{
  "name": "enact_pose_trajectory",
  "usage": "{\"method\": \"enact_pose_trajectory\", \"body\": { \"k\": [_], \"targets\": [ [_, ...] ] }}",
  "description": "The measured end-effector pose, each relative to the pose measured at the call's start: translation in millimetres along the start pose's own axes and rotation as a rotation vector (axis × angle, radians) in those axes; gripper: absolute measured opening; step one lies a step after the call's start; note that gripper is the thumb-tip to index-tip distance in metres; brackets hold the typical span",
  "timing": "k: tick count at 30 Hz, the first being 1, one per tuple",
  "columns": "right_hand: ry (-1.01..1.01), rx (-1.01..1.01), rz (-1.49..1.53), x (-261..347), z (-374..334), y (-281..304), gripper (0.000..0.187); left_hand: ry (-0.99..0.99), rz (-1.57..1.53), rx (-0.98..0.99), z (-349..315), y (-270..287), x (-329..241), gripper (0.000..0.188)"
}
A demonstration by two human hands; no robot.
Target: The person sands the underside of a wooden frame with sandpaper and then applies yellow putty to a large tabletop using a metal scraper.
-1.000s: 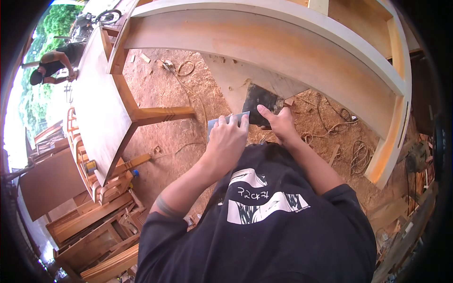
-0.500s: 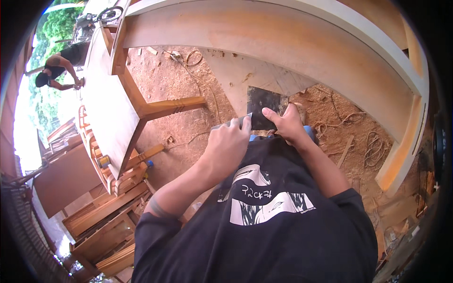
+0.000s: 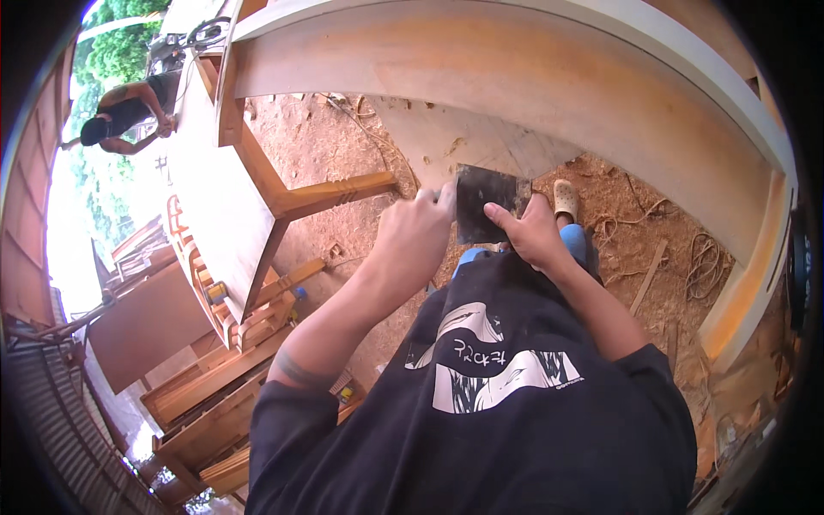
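My right hand (image 3: 534, 230) grips a thin black square plate (image 3: 482, 204) by its right edge, thumb pressed on its face. The plate has worn, pale smears near its upper right corner. My left hand (image 3: 412, 230) is closed with its fingertips right at the plate's left edge. It pinches a flat grey scraper, now almost wholly hidden by the fingers and seen edge-on. Both hands are held in front of my body, above a pale flat board lying lower down.
A long curved wooden piece (image 3: 515, 64) with whitish and orange patches arches ahead. At left stands a pale-topped wooden table (image 3: 219, 202) with turned legs, where another person (image 3: 137, 112) bends. Stacked timber (image 3: 210, 412) lies lower left; cords (image 3: 705, 266) and sawdust cover the ground.
My left hand has turned and risen against the plate's left edge, so the scraper's grey blade no longer shows. The whole view has shifted slightly; a shoe now shows beyond my right hand.
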State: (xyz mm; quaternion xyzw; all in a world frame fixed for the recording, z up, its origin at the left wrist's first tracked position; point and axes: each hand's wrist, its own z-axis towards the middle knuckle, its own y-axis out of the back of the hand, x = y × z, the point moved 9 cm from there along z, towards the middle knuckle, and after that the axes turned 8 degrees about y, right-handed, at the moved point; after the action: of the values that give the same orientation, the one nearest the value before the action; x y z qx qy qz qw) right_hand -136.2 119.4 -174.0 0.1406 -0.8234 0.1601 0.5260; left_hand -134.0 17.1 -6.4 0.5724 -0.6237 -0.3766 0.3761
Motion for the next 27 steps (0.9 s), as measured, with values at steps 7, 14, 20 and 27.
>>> {"method": "enact_pose_trajectory", "body": {
  "k": [7, 14, 20, 27],
  "targets": [
    [0.036, 0.04, 0.054, 64, -7, 0, 0.037, 0.129, -0.113, -0.061, 16, 9, 12, 0.051],
    [-0.057, 0.039, -0.021, 29, -3, -4, 0.038, 0.145, -0.07, 0.042, 3, -3, 5, 0.055],
    [-0.032, -0.023, 0.017, 43, -8, 3, 0.035, 0.101, -0.001, 0.091, 7, 1, -5, 0.052],
    [-0.098, 0.133, -0.062, 32, -6, -7, 0.041, 0.073, -0.093, 0.06, 22, 11, -1, 0.049]
  ]
}}
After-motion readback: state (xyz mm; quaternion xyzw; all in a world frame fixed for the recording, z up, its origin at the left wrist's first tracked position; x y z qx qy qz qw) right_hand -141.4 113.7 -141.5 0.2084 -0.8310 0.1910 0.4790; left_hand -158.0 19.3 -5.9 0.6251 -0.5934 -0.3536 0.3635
